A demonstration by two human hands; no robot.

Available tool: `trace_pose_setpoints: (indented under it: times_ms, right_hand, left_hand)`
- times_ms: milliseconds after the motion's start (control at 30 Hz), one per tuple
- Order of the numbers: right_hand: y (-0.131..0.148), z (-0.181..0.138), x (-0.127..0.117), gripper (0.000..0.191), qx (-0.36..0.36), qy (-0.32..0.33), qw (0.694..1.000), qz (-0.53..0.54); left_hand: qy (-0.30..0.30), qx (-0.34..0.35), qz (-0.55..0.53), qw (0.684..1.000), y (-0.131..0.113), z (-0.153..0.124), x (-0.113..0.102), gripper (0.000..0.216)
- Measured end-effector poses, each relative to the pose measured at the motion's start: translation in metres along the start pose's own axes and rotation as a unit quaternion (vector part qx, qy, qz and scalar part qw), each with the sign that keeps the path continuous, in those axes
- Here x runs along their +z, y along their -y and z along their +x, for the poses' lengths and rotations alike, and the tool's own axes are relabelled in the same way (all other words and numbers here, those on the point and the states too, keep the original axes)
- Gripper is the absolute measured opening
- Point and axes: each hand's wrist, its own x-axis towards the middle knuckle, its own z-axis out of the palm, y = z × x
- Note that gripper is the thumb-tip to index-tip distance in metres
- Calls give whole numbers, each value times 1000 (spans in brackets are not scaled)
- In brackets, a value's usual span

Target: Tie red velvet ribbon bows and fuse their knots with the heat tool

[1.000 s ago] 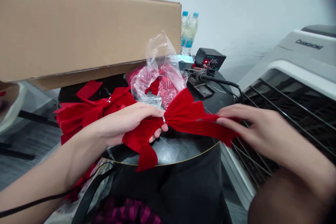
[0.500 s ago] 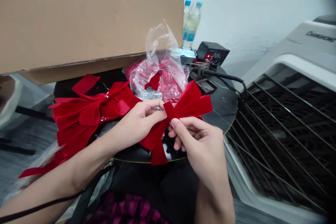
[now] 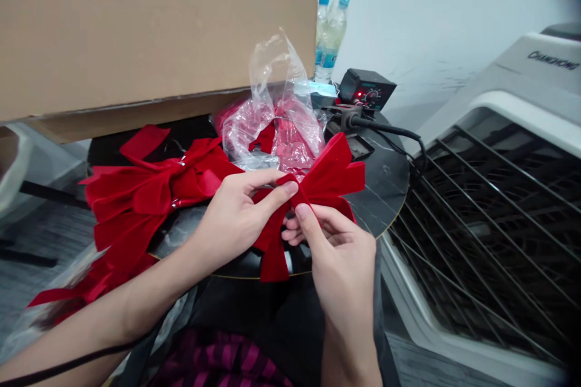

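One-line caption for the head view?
Left hand and right hand pinch the centre of a red velvet bow above a round black table.

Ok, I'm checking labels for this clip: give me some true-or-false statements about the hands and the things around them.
1. The left hand and the right hand both grip one red bow at its middle. True.
2. The clear plastic bag lies nearer the camera than the hands. False: it lies beyond them.
3. A pile of red bows lies left of the held one. True.
4. The cardboard box is on the right. False: it fills the upper left.
5. Two water bottles stand at the back. True.
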Motion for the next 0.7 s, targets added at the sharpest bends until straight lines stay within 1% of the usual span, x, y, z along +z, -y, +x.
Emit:
trace_pose_setpoints:
  times_ms: [133,267,400,533,700]
  right_hand:
    - [-4,-1,6,18,-5,-36,999,10]
    - [-6,-1,8,21,-16,-45,999,5]
    - [-11,-1,7,22,-17,-70,997,32]
    - [-15,-1,6,18,-22,-70,996,52]
    - [-16,-1,7,19,-34,-72,994,77]
  left_hand:
    - [-70,-36,-13,997,-2,-2,6,24]
    - [-111,-55,-78,989,-1,-3,12,18]
    - [-115,-54,-147,981,5,-2,14,22]
    - [-127,-36,-132,982,6,-2,14,17]
    - [-133,-49,-139,980,0,-3,13,21]
